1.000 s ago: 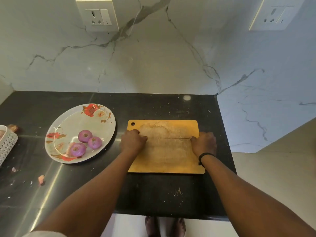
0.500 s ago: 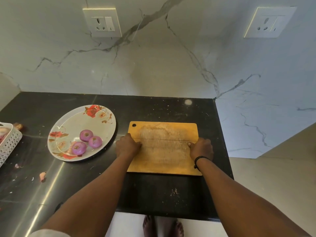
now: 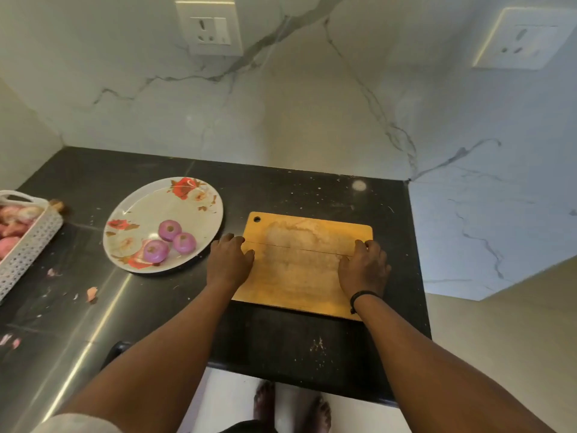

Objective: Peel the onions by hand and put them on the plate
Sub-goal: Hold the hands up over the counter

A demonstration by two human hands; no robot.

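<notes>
Three peeled purple onions (image 3: 170, 230) lie together on the flowered white plate (image 3: 156, 207), left of centre on the black counter. Right of the plate lies a bare wooden cutting board (image 3: 299, 273). My left hand (image 3: 229, 260) grips the board's left edge, thumb on top of the wood. At the opposite edge my right hand (image 3: 363, 270), with a black band at the wrist, grips the board the same way. Neither hand touches the plate or an onion.
A white perforated basket (image 3: 28, 242) with pinkish onion skins stands at the far left. Peel scraps (image 3: 91, 293) lie on the counter in front of it. The counter's front edge (image 3: 312, 375) runs close below my forearms; marble walls close the back and right.
Both hands keep their hold on the board's edges and the board stays in place. Only my view has shifted, bringing more of the basket into sight.
</notes>
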